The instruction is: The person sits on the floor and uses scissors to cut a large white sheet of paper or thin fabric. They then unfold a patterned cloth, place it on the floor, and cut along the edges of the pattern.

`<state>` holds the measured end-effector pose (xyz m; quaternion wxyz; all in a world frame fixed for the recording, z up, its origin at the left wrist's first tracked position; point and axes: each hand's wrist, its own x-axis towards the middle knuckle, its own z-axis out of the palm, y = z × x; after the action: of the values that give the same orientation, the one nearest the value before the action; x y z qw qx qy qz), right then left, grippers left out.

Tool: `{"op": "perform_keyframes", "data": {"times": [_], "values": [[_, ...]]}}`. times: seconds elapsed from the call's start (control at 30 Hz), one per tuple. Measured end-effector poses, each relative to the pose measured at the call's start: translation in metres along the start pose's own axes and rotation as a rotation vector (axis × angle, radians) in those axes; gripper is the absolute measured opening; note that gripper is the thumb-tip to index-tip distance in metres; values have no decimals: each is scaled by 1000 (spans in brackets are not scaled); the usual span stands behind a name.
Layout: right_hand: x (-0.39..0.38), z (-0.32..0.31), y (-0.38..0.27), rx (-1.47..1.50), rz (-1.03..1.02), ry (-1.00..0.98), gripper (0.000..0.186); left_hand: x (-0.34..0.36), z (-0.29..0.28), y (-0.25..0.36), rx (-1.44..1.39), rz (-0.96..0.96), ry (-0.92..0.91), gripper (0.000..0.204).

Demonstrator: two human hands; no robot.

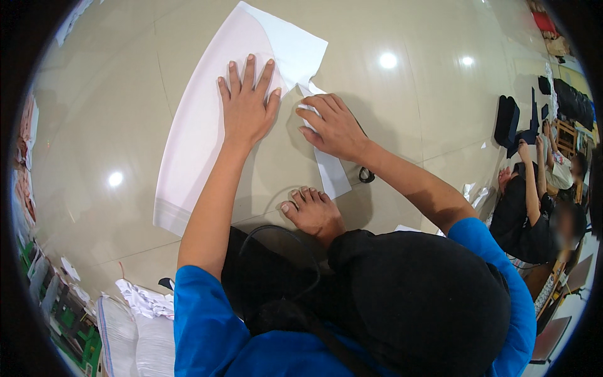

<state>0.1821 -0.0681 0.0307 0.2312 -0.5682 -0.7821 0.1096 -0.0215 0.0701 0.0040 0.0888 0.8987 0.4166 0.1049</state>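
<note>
My left hand (249, 110) lies flat, fingers spread, on a large pale pinkish-white cloth piece (195, 144) with a long curved left edge. A whiter part (295, 47) of it shows along its upper right side. To the right, my right hand (336, 125) is curled over a narrow white strip (331, 173), with fingers bent round its edge. This strip runs down toward my bare foot (314, 213). Beneath my right forearm a black loop (366, 174), like a scissor handle, shows on the floor; the rest of it is mostly hidden.
Shiny beige tiles (402, 100) make up the floor. Two people (527, 207) sit at the right near dark folded cloth (506, 121). At lower left are stuffed white sacks (154, 342) and crumpled white cloth (144, 300). Stacked fabric (26, 157) lines the left rim.
</note>
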Motion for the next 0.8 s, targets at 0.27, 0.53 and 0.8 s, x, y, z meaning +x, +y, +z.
{"op": "perform_keyframes", "data": {"times": [0.27, 0.53, 0.8], "values": [[-3, -9, -9, -6, 55, 92, 39, 0, 2, 1, -8, -12, -9, 66], [-99, -41, -31, -2, 543, 128, 31, 8, 3, 7, -40, -17, 17, 69], [-158, -48, -70, 52, 759, -6, 39, 51, 18, -4, 19, 53, 76, 70]]}}
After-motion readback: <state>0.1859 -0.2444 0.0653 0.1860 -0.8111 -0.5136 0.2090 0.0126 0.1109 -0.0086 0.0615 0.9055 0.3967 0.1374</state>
